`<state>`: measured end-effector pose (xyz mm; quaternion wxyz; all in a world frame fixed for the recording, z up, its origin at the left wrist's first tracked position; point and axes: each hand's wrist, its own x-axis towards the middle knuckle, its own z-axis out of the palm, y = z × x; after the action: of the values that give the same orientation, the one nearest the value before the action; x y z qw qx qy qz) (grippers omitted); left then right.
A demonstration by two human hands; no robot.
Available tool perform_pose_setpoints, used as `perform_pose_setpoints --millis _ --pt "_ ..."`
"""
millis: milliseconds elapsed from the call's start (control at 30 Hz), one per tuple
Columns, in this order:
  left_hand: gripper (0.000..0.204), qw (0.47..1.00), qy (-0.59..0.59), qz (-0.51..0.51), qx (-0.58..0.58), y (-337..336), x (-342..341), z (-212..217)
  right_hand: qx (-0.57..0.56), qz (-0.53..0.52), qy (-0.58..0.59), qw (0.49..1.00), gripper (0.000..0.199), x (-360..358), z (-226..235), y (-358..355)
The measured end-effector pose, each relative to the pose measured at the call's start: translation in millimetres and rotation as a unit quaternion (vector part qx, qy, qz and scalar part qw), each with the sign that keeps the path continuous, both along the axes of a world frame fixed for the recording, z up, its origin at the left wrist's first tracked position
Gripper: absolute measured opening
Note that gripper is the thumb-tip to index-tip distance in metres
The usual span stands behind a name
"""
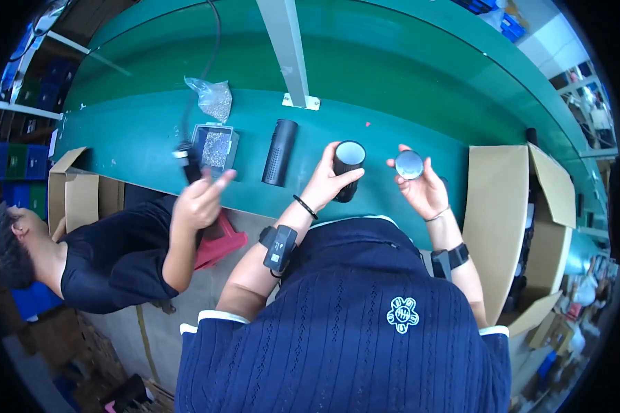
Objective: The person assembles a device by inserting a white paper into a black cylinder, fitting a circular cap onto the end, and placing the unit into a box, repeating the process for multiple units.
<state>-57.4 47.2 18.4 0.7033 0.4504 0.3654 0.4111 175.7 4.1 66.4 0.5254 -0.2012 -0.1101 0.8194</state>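
My left hand point(328, 180) is wrapped round a black cylinder point(350, 154), held nearly upright over the green bench with its open, pale-lined end facing me. To the right, my right hand point(426, 195) grips a round silvery disc point(409, 165) by its edge between thumb and fingers. The disc and the cylinder are apart. Left of the cylinder, another black cylinder point(280, 153) with small holes along its side lies on the bench. A small dark thing point(443, 183) shows partly behind my right hand.
A co-worker's hand point(201, 201) is at a black powered driver point(189, 165) hanging from a cable. Beside it stand a grey bin point(233, 146) of small metal parts and a plastic bag point(215, 100) of similar parts. A grey post point(288, 51) rises behind; an open cardboard box point(492, 220) stands at right.
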Motion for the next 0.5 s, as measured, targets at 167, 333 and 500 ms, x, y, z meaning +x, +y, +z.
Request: perform_pose_setpoints --millis 167,333,500 --pt "0.071 0.988 0.126 0.02 0.089 -8 -11 -4 -0.017 0.027 0.046 0.998 0.054 -13 -7 -1" --pt "0.067 0.969 0.169 -0.025 0.179 -6 -14 -13 0.0 0.031 -0.025 0.999 0.057 -16 4 4" --pt "0.068 0.994 0.063 -0.065 0.056 -10 -8 -6 0.088 0.052 -0.237 0.966 0.06 -12 20 15"
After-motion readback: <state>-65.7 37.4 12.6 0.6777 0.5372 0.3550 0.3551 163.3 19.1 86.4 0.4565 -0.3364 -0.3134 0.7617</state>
